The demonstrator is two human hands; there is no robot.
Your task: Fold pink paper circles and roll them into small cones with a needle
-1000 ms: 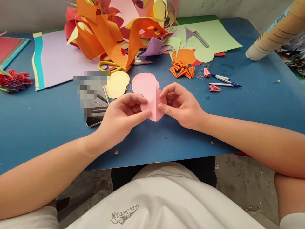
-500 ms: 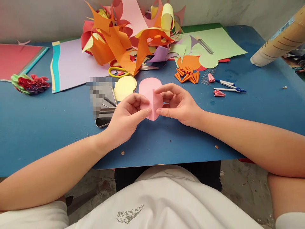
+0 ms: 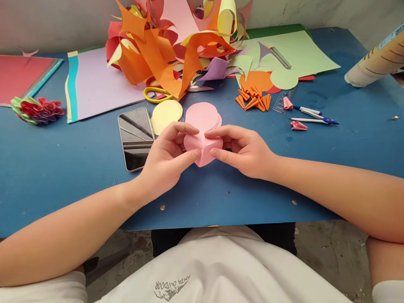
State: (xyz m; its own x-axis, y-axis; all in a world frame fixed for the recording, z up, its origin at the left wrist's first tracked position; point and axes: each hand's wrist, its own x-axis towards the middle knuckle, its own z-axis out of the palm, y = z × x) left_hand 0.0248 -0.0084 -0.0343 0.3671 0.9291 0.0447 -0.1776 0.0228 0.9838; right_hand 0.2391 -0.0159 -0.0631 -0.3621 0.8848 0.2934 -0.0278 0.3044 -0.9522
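Between my hands is a creased pink paper circle (image 3: 203,152), its lower edge bent toward a point. My left hand (image 3: 172,153) pinches its left side with thumb and fingers. On its right side, my right hand (image 3: 244,149) grips the paper the same way. Just behind it lies a stack of pink paper circles (image 3: 202,114), partly covered by the held one. A stack of pale yellow circles (image 3: 166,117) sits beside that, near my left fingers. Left of my left hand lies a smartphone (image 3: 134,134), its corner hidden by the hand.
Paper scraps (image 3: 167,54) are heaped at the back, with yellow-handled scissors (image 3: 154,94) beneath. Small orange paper cones (image 3: 254,100), pink folded pieces (image 3: 298,126) and a compass (image 3: 315,120) lie right. A ruffled paper flower (image 3: 39,111) sits left; a tube (image 3: 372,63) stands far right.
My hands have come slightly toward me with the pink circle, and its folds stand out more. More of the pink stack behind shows. The view has shifted a little.
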